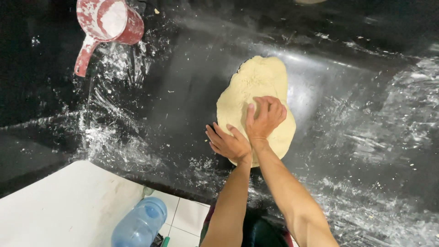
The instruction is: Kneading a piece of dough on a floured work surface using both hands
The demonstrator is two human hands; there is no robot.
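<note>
A flat, pale yellow slab of dough (256,87) lies on a black, flour-dusted work surface (183,91). My right hand (265,116) rests on the dough's near half with the fingers curled, knuckles pressing into it. My left hand (230,144) lies flat at the dough's near left edge, fingers spread and pointing left, its heel against the dough. The two wrists cross close together. Neither hand holds anything.
A red scoop (107,25) with white flour in it sits at the far left, handle pointing toward me. Spilled flour streaks the surface around it and on the right. A white board (68,206) and a blue plastic bottle (141,224) are at the near left, above a tiled floor.
</note>
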